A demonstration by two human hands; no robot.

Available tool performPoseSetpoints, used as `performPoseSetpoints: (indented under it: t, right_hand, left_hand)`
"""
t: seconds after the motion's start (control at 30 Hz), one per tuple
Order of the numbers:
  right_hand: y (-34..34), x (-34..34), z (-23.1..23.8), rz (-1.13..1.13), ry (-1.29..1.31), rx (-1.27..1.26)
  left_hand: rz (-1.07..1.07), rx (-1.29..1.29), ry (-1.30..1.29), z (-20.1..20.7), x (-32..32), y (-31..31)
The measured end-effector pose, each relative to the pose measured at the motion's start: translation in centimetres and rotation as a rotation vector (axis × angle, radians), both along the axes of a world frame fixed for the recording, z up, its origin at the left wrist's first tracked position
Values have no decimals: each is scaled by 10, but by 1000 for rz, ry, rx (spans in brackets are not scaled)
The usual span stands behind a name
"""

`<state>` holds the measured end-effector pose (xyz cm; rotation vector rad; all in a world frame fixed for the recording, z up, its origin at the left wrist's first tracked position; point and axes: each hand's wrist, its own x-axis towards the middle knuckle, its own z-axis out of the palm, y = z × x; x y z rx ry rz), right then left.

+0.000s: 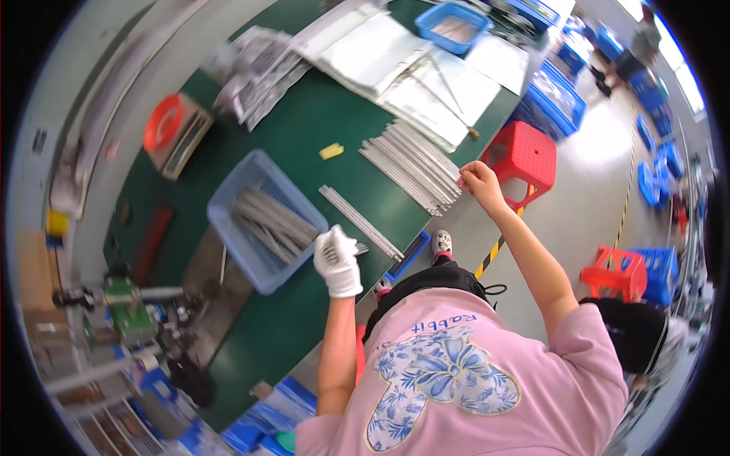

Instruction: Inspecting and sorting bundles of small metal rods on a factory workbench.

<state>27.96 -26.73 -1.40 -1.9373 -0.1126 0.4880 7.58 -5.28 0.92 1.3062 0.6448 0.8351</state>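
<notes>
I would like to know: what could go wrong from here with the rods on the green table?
Rods might fall: the wide row of rods ends close to the edge of the green table, and a bump from the right hand could push some off.
The gloved left hand is near the smaller rod group and might knock it out of line.
The right hand is bare, so rough rod ends, if any, might scratch it.

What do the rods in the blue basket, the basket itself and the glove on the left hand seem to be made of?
Rods: probably metal, dull grey, straight and thin; plastic is possible.
Basket: most likely moulded plastic, smooth, with even blue colour and rounded corners.
Glove on the left hand: perhaps fabric, matte white, its cuff hugging the wrist; blur hides any weave.
</notes>
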Motion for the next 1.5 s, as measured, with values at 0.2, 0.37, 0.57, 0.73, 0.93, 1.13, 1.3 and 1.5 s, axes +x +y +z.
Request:
performPoseSetpoints:
  t: [0.2,0.37,0.57,0.73,0.93,1.13,1.3,1.5]
  right_hand:
    - [85,-98,99,436,-554,273]
    - [113,-145,121,573,-712,367]
    - [121,-154,116,591,-737,382]
    - [121,-156,106,544,-686,363]
    - [124,-156,106,544,-648,342]
    - [126,-151,128,693,-1082,102]
    - [126,-146,130,708,-1103,61]
    - [118,-143,128,675,-1101,8]
  left_hand:
    - [-119,187,3,-9,-7,4]
    - [-261,306,1,-13,-16,1]
    - [-310,341,-100,-21,-11,-4]
    - [-303,422,-40,-12,-12,0]
    - [-289,438,-32,-16,-12,2]
    - [-323,393,-132,-22,-9,2]
    - [-354,413,-49,-21,-8,1]
    - [-410,375,35,-4,-11,5]
